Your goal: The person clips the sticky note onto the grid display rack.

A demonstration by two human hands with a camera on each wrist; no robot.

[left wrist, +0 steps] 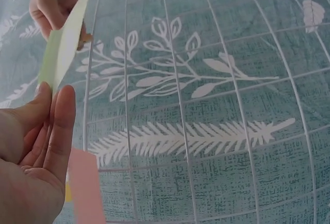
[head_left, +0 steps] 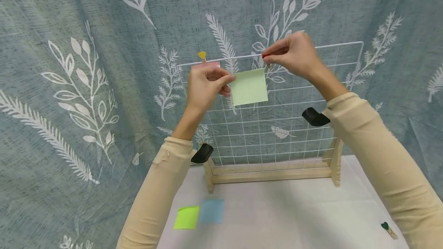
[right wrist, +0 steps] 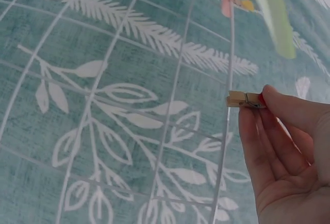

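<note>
My left hand (head_left: 204, 87) pinches the left edge of a pale green sticky note (head_left: 250, 87), held in front of the white wire grid (head_left: 294, 103). At the grid's top wire, my right hand (head_left: 298, 55) pinches a small wooden clothespin (right wrist: 245, 99) with a red decoration. In the right wrist view the clothespin's tip meets the wire; whether it is clamped there I cannot tell. The note hangs apart from the clothespin, below and left of it. Behind my left hand, a pink sticky note (head_left: 214, 64) hangs under a yellow heart clothespin (head_left: 202, 55).
A wooden stand (head_left: 273, 176) holds the grid upright on the white table (head_left: 277, 214). Front left lie a bright green note (head_left: 187, 217) and a blue note (head_left: 212, 211). A green heart clothespin (head_left: 389, 230) lies front right. A patterned curtain (head_left: 86, 126) hangs behind.
</note>
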